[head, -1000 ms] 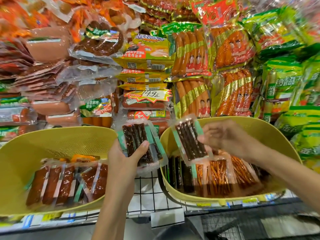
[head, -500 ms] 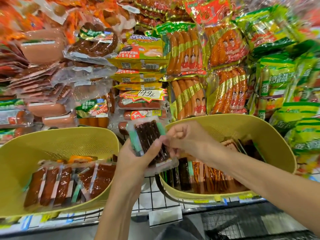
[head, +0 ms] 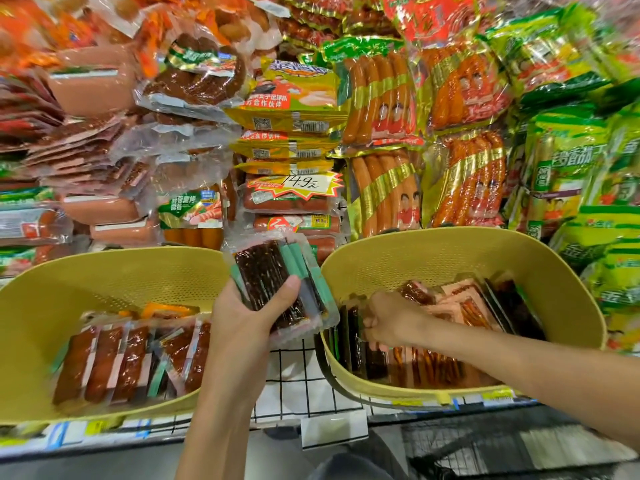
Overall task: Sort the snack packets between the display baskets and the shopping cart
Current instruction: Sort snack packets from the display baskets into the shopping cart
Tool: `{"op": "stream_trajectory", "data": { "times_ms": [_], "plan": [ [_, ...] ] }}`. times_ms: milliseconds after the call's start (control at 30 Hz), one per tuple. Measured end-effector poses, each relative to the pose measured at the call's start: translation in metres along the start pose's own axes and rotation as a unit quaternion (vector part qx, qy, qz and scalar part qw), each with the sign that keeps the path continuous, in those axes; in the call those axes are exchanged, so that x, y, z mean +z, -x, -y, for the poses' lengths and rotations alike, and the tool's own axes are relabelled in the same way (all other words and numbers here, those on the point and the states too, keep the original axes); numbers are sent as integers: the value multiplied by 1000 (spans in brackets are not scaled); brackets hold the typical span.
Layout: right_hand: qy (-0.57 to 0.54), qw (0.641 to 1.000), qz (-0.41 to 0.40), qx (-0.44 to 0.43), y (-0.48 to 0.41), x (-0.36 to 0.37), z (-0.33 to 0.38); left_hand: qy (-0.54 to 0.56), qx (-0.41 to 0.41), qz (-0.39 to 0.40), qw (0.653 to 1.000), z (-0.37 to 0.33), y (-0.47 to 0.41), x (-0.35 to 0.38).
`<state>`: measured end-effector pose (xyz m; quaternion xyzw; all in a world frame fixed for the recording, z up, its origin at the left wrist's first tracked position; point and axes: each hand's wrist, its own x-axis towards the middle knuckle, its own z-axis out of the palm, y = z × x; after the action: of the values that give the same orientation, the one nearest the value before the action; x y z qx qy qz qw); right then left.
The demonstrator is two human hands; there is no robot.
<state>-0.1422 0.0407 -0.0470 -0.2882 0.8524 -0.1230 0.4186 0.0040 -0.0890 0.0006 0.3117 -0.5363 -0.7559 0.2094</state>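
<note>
Down from the stack since half a second ago, the right hand (head: 388,318) now sits in the right yellow basket (head: 460,239), fingers curled among upright dark packets (head: 349,337) by its near-left wall; whether it pinches one I cannot tell. Left hand (head: 247,320) grips the stack of green-edged snack packets (head: 273,289) just left of that basket, thumb across the front. Best to lift one matching packet by its top edge, keeping the stack squared.
</note>
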Motion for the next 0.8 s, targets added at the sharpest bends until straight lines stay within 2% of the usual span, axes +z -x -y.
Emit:
{"op": "stream_trajectory", "data": {
  "times_ms": [67, 133, 200, 267, 333, 367, 433, 500, 600, 667, 733, 800],
  "plan": [
    [-31, 999, -27, 7, 2, -7, -2, -6, 3, -2, 1000, 1, 1, 0],
    [-120, 991, -58, -11, 13, -28, -7, -14, 8, -14, 1000, 2, 1, -1],
    [-250, 964, -63, -63, 35, -56, -13, -25, 16, -29, 999, 1, 0, -1],
    [-356, 924, -32, -138, 59, -81, -15, -33, 13, -31, 999, 1, -1, 1],
    [-411, 891, 9, -192, 72, -92, -11, -28, 3, -11, 1000, 0, -1, 6],
    [-417, 885, 19, -205, 75, -91, -4, -12, -6, 7, 1000, -2, 0, 9],
    [-380, 897, 8, -226, 74, -78, 15, 39, -37, 48, 997, -4, 2, 18],
    [-332, 915, -37, -227, 68, -61, 32, 64, -55, 73, 994, -5, 5, 25],
    [-339, 909, -95, -222, 55, -50, 37, 61, -46, 24, 997, -2, 5, 22],
    [-313, 923, -117, -189, 45, -48, 27, 72, -46, -9, 996, 0, 3, 12],
    [-170, 970, -99, -139, 33, -39, 14, 88, -45, -34, 995, 0, 2, 2],
    [-7, 994, -42, -105, 18, -19, 7, 93, -34, -42, 994, -2, 2, -4]
  ]
}}
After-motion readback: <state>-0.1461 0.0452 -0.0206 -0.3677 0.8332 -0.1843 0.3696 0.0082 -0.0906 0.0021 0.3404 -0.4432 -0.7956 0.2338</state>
